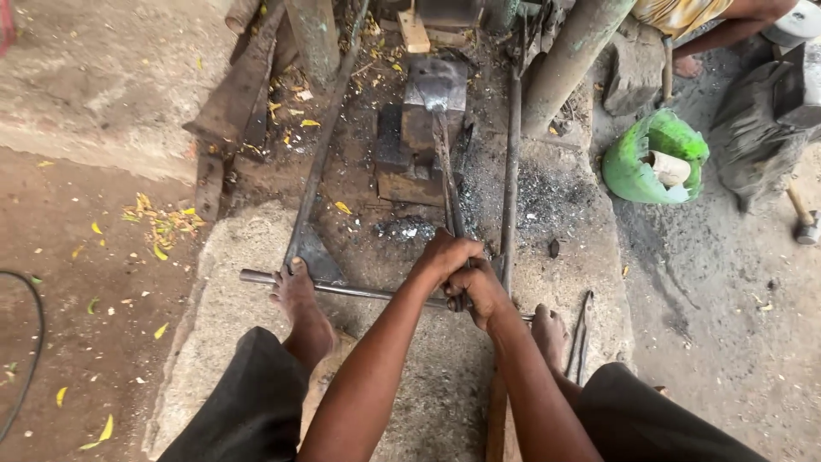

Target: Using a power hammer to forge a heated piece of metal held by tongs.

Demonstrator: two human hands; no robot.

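Both hands, left (446, 257) and right (481, 289), clamp the tongs (447, 175), whose tip rests on the anvil (434, 98) ahead; holding looks to be the step, steadiness the need.

- Green bag (637, 167), open, pale roll inside, right of the stone slab (248, 342).
- Hammer (804, 224) at right edge, on dirt.
- Tongs (580, 334) on slab.
- Black cable (34, 342) at left.
- Yellow leaves (158, 227) scattered.

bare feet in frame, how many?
3: the person's left foot on the horizontal rod, right foot beside tongs, another person's foot top right. Others may be hidden.
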